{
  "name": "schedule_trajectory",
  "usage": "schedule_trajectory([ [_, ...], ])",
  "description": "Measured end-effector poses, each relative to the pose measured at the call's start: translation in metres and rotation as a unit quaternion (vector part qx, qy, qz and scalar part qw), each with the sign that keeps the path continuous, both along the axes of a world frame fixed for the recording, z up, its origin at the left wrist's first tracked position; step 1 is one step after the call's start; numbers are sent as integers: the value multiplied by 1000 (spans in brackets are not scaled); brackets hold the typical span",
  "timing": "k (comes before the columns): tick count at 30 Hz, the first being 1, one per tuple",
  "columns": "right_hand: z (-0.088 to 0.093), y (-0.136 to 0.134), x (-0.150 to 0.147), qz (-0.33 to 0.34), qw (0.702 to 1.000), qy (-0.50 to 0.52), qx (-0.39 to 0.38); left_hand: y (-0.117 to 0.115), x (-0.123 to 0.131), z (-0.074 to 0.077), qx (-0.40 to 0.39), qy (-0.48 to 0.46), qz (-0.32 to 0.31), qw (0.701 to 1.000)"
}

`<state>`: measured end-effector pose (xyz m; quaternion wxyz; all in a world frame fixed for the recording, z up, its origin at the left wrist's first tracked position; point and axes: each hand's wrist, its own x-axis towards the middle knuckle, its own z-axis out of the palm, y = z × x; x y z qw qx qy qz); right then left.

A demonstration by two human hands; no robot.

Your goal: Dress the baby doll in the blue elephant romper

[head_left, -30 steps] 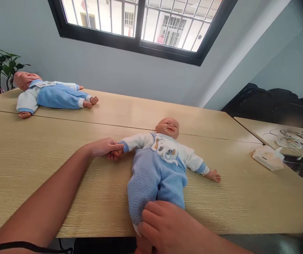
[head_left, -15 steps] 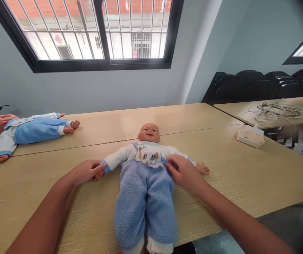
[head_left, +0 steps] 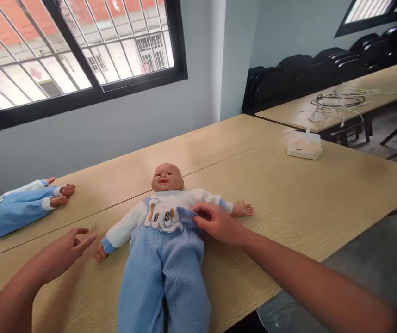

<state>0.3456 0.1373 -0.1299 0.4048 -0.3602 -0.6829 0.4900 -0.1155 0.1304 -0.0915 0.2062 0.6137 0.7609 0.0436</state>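
Observation:
A baby doll [head_left: 165,240] in a white top and blue fleece overalls with an elephant patch lies face up on the wooden table [head_left: 288,194]. My right hand [head_left: 215,223] pinches the blue strap of the overalls at the doll's chest. Just left of the doll's outstretched hand, my left hand [head_left: 65,247] hovers over the table with its fingers apart, holding nothing.
A second doll [head_left: 18,208] in the same clothes lies at the far left of the table. A white tissue box [head_left: 304,144] stands at the right. Tangled cables [head_left: 340,99] lie on another table, with black chairs [head_left: 309,74] behind it.
My left hand has let go of the doll's hand and drawn back to the left. My right hand went from the doll's legs up to the chest and took hold of the strap.

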Motion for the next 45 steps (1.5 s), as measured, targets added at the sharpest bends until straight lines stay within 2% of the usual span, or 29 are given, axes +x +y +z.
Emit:
schedule_trajectory([
  [1, -2, -1, -2, -36, 999, -3, 22, 8, 13, 13, 22, 36, 6, 999],
  [3, -4, -4, -4, -104, 988, -45, 102, 20, 59, 37, 99, 51, -46, 993],
  [5, -6, -6, -4, -141, 960, -132, 205, 26, 123, 55, 199, 26, -144, 969],
  [6, -6, -7, -3, -146, 941, -179, 247, 28, 157, 59, 237, 4, -218, 947],
  [8, -6, -8, -1, -151, 911, -247, 293, 31, 215, 60, 251, -20, -376, 892],
  [9, -6, -8, 0, -156, 904, -263, 299, 32, 237, 57, 251, -21, -426, 869],
  [10, -5, -7, 1, -164, 901, -269, 298, 34, 253, 52, 246, -9, -457, 855],
  [12, -4, -6, 3, -180, 901, -271, 286, 39, 269, 40, 240, 22, -474, 847],
  [14, -2, -5, 5, -192, 901, -287, 261, 43, 270, 28, 272, 40, -449, 850],
  [16, 1, -5, 6, -193, 897, -323, 232, 42, 264, 16, 340, 27, -413, 845],
  [20, 5, -11, 9, -175, 890, -372, 196, 34, 256, -4, 458, -14, -377, 805],
  [23, 4, -20, 14, -176, 905, -352, 162, 29, 251, -13, 507, -24, -345, 790],
  [25, 0, -28, 16, -180, 941, -270, 98, 28, 249, -16, 519, -42, -319, 792],
  [27, -6, -36, 16, -204, 974, -98, -19, 28, 246, -18, 511, -64, -307, 800],
  [28, -9, -40, 15, -214, 973, 8, -83, 29, 245, -18, 504, -74, -306, 805],
  [30, -13, -42, 9, -223, 937, 200, -179, 29, 244, -18, 492, -89, -304, 811],
  [32, -16, -37, 1, -223, 900, 308, -213, 28, 243, -17, 485, -95, -302, 815],
  [36, -21, -3, -11, -283, 865, 358, -210, 27, 240, -18, 475, -105, -302, 820],
  [39, -20, 30, -16, -321, 858, 345, -205, 27, 237, -20, 496, -146, -296, 803],
  [42, -9, 59, -19, -331, 870, 324, -166, 27, 234, -21, 530, -188, -305, 769],
  [45, 9, 75, -21, -321, 903, 284, -33, 28, 234, -20, 549, -197, -305, 753],
])
